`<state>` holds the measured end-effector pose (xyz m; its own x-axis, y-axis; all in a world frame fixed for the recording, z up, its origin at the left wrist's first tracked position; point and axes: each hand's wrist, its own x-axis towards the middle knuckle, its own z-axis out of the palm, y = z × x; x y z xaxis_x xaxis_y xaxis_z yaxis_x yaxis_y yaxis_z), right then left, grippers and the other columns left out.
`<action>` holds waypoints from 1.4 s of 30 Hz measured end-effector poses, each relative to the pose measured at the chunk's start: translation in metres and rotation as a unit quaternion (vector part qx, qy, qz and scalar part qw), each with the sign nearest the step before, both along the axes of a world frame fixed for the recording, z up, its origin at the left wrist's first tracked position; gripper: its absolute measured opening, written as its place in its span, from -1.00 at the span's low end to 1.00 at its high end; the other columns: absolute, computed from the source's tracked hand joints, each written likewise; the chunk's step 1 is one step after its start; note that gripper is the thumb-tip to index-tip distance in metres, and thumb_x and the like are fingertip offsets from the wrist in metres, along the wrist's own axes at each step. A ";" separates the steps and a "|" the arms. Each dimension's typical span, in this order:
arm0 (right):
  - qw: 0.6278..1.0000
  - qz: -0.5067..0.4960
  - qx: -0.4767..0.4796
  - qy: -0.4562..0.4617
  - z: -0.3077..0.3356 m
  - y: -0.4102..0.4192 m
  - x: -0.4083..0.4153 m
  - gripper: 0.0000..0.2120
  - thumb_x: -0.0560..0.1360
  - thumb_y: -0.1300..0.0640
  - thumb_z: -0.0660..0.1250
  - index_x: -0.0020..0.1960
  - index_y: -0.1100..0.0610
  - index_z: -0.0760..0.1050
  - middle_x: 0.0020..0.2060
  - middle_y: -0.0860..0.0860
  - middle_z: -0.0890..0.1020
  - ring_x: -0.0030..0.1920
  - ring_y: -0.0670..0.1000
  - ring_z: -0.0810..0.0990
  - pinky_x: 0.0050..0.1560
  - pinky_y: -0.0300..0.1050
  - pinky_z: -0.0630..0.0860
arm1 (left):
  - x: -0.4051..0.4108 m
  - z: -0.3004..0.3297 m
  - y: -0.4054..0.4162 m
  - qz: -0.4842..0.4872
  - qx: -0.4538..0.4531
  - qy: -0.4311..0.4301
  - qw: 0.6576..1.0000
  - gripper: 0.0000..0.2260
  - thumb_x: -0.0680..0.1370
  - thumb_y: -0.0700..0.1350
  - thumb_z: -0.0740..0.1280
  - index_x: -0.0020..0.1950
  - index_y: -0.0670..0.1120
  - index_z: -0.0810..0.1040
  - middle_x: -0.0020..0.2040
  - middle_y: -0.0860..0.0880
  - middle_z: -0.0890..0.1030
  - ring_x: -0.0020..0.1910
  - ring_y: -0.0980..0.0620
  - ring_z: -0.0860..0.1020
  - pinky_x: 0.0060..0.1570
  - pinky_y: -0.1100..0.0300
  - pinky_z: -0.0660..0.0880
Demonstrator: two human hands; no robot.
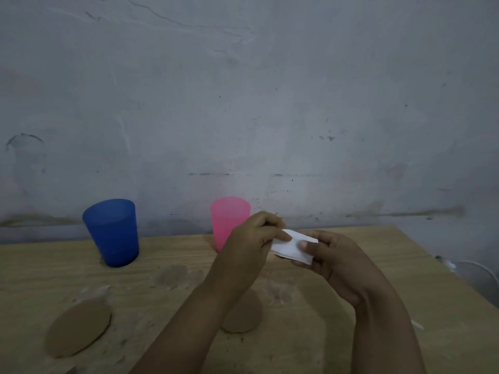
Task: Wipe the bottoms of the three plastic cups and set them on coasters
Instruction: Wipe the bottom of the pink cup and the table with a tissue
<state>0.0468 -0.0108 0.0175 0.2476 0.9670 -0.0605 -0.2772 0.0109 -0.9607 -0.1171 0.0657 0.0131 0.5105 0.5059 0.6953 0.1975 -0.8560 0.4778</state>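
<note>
- While both hands hold it above the table, the white folded wipe [294, 247] sits between them: the left hand [252, 238] pinches its left edge, and the right hand [332, 255] curls round its right end, thumb on top.
- Just behind the left hand stands the pink cup [229, 225], upright on the table [364, 265]; the blue cup [113, 233] stands well off to that hand's left. Only 2 cups show; a 3rd is not in view.
- Below the wrists lie 2 brown coasters [78, 327], both bare.
- Judged from this, the step is readying the wipe; no cup is on a coaster yet.
- Next, 1 hand must free itself, lift the pink cup and tilt its bottom towards the wipe.
</note>
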 end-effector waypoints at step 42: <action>0.690 0.068 -0.097 -0.714 -0.060 0.048 0.032 -0.58 0.64 0.05 -0.11 0.49 -0.01 0.14 0.50 -0.07 0.17 0.49 -0.07 0.05 0.28 -0.44 -0.22 | 0.022 -0.080 -0.076 0.149 0.004 0.353 0.924 -0.41 0.29 0.19 0.08 0.05 -0.09 0.68 0.08 -0.05 0.67 0.10 0.03 0.62 0.00 0.14 0.59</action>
